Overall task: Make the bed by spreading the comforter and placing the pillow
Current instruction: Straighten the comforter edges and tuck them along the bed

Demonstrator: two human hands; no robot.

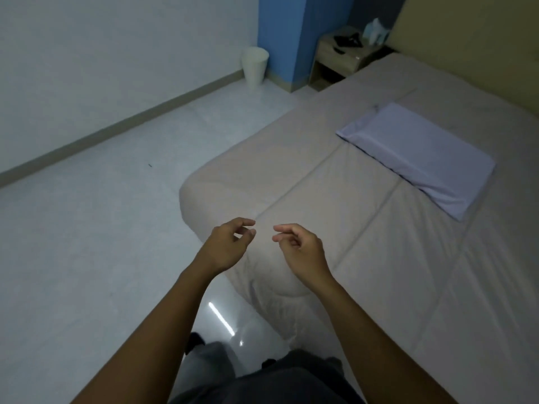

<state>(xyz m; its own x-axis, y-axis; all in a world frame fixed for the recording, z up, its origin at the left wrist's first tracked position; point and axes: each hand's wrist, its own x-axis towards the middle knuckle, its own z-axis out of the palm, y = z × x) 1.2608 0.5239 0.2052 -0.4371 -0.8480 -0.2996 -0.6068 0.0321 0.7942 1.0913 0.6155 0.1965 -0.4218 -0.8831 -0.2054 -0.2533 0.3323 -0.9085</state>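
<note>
A beige quilted comforter (364, 217) lies spread flat over the bed, its near corner draping rounded toward the floor. A flat white pillow (420, 157) lies on top of it, in the middle of the bed and apart from the headboard. My left hand (229, 246) and my right hand (300, 246) hover side by side above the comforter's near corner. Their fingers are loosely curled and hold nothing. Neither hand touches the fabric.
A beige headboard (472, 51) runs along the right. A wooden nightstand (339, 58) with dark items and a tissue pack stands at the bed's far corner. A white waste bin (254, 67) stands by the blue wall. Pale tiled floor (102, 228) lies on the left.
</note>
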